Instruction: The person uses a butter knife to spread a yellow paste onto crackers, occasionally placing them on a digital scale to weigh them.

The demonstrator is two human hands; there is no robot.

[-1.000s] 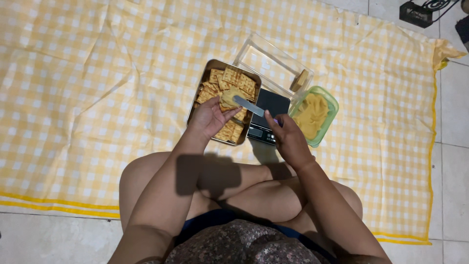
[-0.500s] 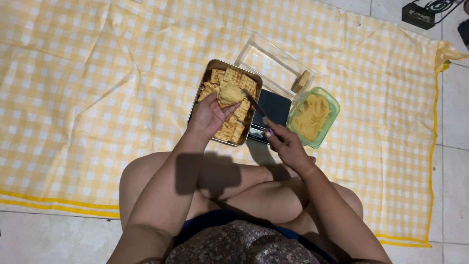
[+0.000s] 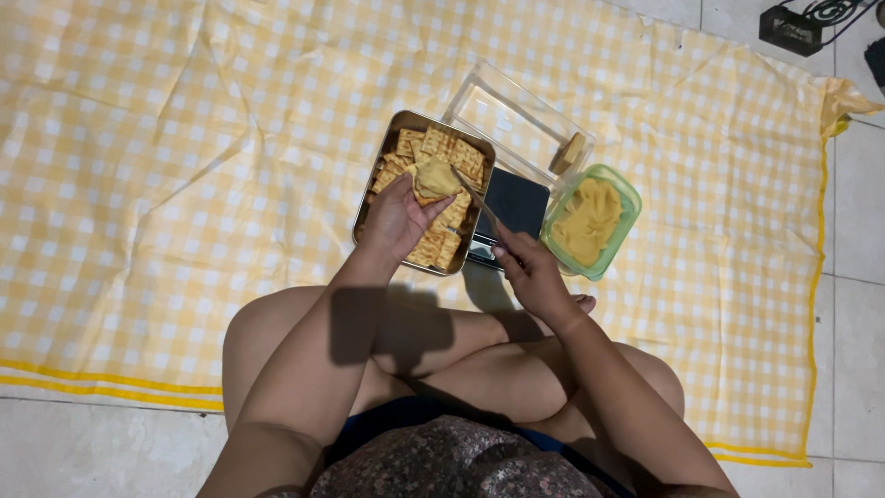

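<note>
My left hand (image 3: 398, 219) holds a square cracker (image 3: 435, 179) topped with a yellow spread, above a metal tray (image 3: 369, 189) of several crackers. My right hand (image 3: 527, 269) grips a butter knife (image 3: 472, 194) whose blade reaches to the cracker's spread. A green tub (image 3: 631, 205) of yellow paste stands just right of my right hand. A small black scale (image 3: 513, 205) lies between the tray and the tub.
A clear plastic box (image 3: 513, 116) with one cracker in a corner lies behind the tray. Everything rests on a yellow checked cloth (image 3: 166, 157) over grey floor tiles. My crossed bare legs (image 3: 433, 341) fill the near part. A dark object (image 3: 791, 28) sits at the top right.
The knife moved from a lifted position over the scale to the cracker, and the yellow spread now sits on the cracker held in my left hand.
</note>
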